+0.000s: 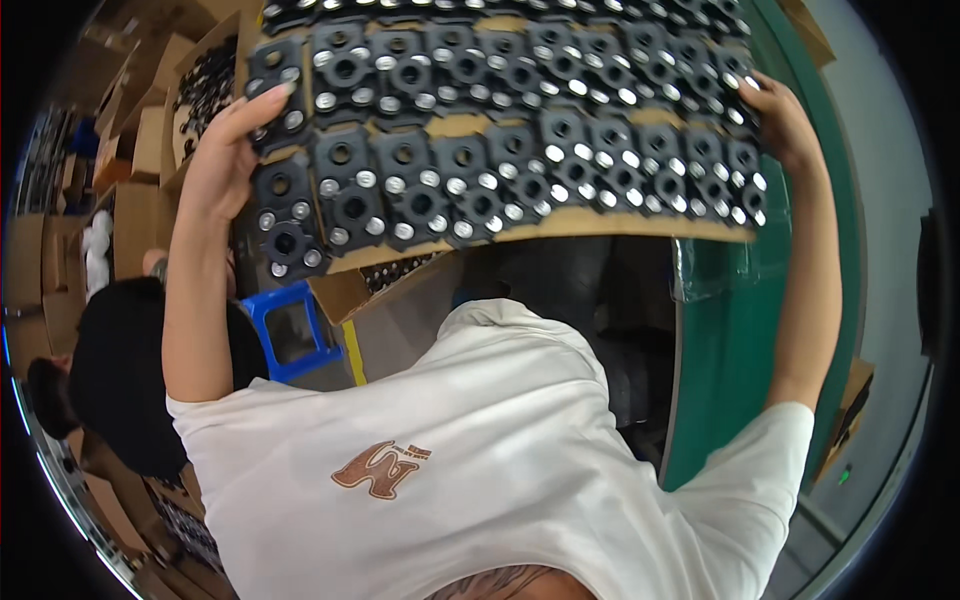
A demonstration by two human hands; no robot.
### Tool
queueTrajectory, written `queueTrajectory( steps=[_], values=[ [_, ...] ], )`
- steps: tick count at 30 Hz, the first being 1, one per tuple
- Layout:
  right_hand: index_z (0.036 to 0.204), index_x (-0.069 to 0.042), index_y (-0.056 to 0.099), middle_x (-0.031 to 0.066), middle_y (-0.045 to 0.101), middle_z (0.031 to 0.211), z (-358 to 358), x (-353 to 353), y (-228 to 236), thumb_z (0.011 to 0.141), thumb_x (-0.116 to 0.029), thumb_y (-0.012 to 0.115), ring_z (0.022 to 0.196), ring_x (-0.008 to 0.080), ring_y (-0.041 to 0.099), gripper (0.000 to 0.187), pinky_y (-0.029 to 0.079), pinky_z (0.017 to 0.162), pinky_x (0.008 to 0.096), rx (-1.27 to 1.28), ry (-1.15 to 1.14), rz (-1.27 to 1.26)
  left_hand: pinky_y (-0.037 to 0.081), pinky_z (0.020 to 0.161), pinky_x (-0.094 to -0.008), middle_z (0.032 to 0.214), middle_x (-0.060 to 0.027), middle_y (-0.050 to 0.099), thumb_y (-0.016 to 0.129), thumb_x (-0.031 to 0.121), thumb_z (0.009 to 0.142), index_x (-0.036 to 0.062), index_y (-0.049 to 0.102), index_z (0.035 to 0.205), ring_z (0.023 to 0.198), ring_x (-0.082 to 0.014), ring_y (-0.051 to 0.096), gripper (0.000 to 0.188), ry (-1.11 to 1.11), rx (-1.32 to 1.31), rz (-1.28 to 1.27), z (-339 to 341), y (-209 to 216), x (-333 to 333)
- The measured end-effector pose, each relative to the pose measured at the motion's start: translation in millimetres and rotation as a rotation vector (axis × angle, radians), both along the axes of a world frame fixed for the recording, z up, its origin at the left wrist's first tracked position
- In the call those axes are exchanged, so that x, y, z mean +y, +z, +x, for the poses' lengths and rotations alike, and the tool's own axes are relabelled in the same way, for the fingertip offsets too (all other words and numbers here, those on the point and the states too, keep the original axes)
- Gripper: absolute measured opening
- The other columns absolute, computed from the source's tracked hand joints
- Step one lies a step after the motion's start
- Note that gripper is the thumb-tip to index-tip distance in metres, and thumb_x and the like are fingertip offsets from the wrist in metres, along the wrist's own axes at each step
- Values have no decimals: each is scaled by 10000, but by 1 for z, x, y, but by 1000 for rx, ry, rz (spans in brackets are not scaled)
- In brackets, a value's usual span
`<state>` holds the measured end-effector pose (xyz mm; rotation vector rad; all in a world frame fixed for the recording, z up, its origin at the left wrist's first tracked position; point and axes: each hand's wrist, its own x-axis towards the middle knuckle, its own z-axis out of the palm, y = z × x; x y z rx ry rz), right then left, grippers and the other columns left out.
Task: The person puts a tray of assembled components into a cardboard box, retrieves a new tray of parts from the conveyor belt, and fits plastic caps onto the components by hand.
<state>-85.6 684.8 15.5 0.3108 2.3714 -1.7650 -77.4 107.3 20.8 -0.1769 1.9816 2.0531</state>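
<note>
Both arms reach out in front of me and hold up a cardboard sheet [600,222] loaded with rows of black parts [408,190]. Each part has a round hole and shiny silver round studs. My left hand [236,140] grips the left edge, its thumb over the end parts and its other fingers mostly hidden. At the right edge, my right hand [785,118] is closed in the same way, with a fingertip on the end parts. The sheet's far edge runs out of the picture.
A green table [730,390] lies to the right under my right arm. Left of me are a blue stool [268,335], a person in black [130,375] and several cardboard boxes [140,215]. An open box [340,292] with dark parts sits beneath the sheet.
</note>
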Motion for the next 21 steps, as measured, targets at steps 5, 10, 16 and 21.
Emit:
queueTrajectory(
  steps=[5,10,16,21],
  values=[
    [1190,30,660,126,730,1036,-10,7,48,897,-311,761,882,183,708,461,562,800,290,-6,-22,204,535,809,-256,1057,-113,753,664,186,939,-32,674,1157,856,-169,718,308,-20,-149,37,-11,46,2],
    [1124,29,675,116,727,989,-23,-1,70,856,-220,801,876,188,706,387,562,836,301,-33,-39,140,543,827,-275,1072,-120,756,664,149,927,-30,672,1180,878,-184,724,310,19,-197,28,-17,63,16],
    [1142,40,649,95,712,950,-60,-8,96,835,-82,797,821,167,674,362,538,846,269,-119,-105,-48,550,782,-290,1036,-89,737,665,108,919,-5,657,1178,847,-194,711,282,134,-244,0,-39,98,22],
    [1212,57,608,115,705,996,-60,-13,100,843,-49,782,844,182,676,422,538,865,285,-228,-184,-1,536,800,-273,1037,-88,725,668,94,916,2,653,1155,867,-178,696,257,154,-371,10,-41,88,15]
  ],
)
